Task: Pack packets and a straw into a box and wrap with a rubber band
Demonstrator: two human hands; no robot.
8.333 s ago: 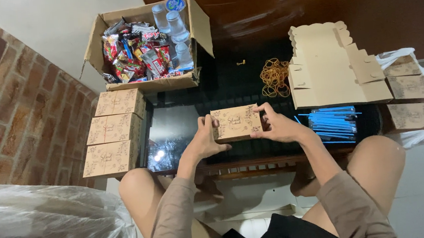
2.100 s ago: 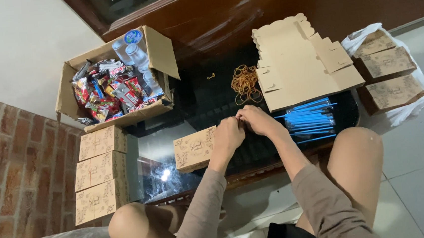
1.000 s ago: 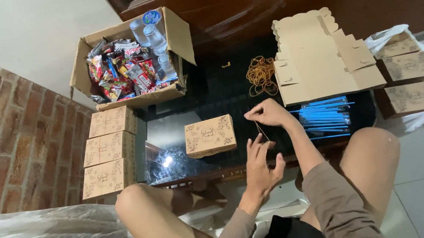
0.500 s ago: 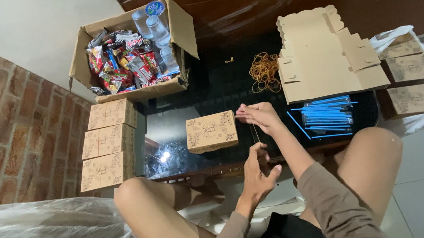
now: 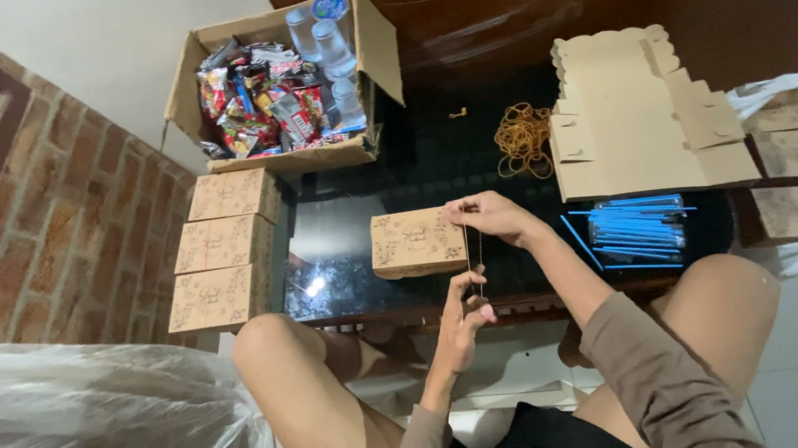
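A closed brown patterned cardboard box (image 5: pixel 416 241) lies on the dark glass table (image 5: pixel 344 246) in front of me. A thin rubber band (image 5: pixel 474 256) is stretched taut between my two hands, just right of the box. My right hand (image 5: pixel 490 216) pinches its upper end at the box's right edge. My left hand (image 5: pixel 466 315) pinches the lower end near the table's front edge.
A large open carton (image 5: pixel 286 82) of snack packets and water cups stands at the back left. Three closed patterned boxes (image 5: pixel 218 246) are lined up on the left. A heap of rubber bands (image 5: pixel 522 136), flat box blanks (image 5: pixel 639 114) and blue straws (image 5: pixel 638 231) lie right.
My left hand has come down off the box toward the table's front edge, drawing the rubber band longer. The right hand stays at the box's right edge.
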